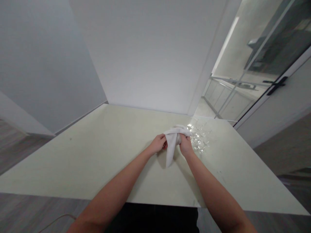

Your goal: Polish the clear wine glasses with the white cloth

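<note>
A white cloth [172,142] is bunched between my two hands above the table, and one end of it hangs down toward me. My left hand [158,143] is closed on its left side. A small red thing [165,145] shows by those fingers, partly covered, and I cannot make out what it is. My right hand [186,144] grips the cloth's right side, with some fingers hidden by the folds. Just right of that hand lies a loose pile of clear, shiny pieces [200,137], too small and glinting to name.
The pale table [85,155] reaches back to a white wall panel [150,58]. At the right stands a glazed door with a black handle [277,85]. A thin cable [58,218] lies on the floor at the lower left.
</note>
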Available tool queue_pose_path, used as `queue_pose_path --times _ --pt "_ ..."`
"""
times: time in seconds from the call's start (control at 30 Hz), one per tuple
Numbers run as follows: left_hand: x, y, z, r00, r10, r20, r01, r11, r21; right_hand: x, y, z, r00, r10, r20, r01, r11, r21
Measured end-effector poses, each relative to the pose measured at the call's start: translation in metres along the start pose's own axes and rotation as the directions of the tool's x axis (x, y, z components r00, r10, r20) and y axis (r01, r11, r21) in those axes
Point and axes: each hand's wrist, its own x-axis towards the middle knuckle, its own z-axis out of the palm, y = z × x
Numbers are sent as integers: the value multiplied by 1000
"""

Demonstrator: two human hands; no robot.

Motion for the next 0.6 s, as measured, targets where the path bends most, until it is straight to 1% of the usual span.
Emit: queue_pose_path --times 0.07,0.1,0.13,0.2,0.27,0.3,0.37,0.4,0.47,0.53,0.6 --pt "0 2 -6 999 -31 14 32 999 -21 -2 -2 3 996 86 -23 -84 994 70" --pt "-1 3 -9 999 -25 23 25 1000 -14 -3 -4 4 991 134 -2 -133 986 104" --pt "-2 4 -12 999 -17 33 17 1000 0 -4 -6 6 984 175 42 -179 976 128" --pt "-4 6 -17 999 6 35 -8 998 54 -7 -11 7 955 237 176 -261 957 129" --pt "-4 8 -22 997 80 0 -78 980 183 -9 -14 5 909 298 292 -334 939 80" --pt "-5 9 -24 991 132 -27 -120 953 278 -9 -15 3 887 326 327 -359 932 47" --pt "-5 10 -28 969 238 -70 -177 858 482 -10 -14 -1 852 371 368 -388 921 -30" --pt "-6 11 -30 956 280 -81 -186 800 570 -10 -14 -4 839 384 385 -389 919 -69" --pt "-7 12 -33 937 341 -81 -191 692 696 -11 -12 -9 824 372 427 -344 928 -143" --pt "-8 12 -35 920 388 -47 -214 601 770 -11 -11 -13 820 323 473 -255 945 -204" --pt "-9 11 -36 910 414 -4 -240 535 810 -10 -10 -14 815 263 516 -158 958 -238"
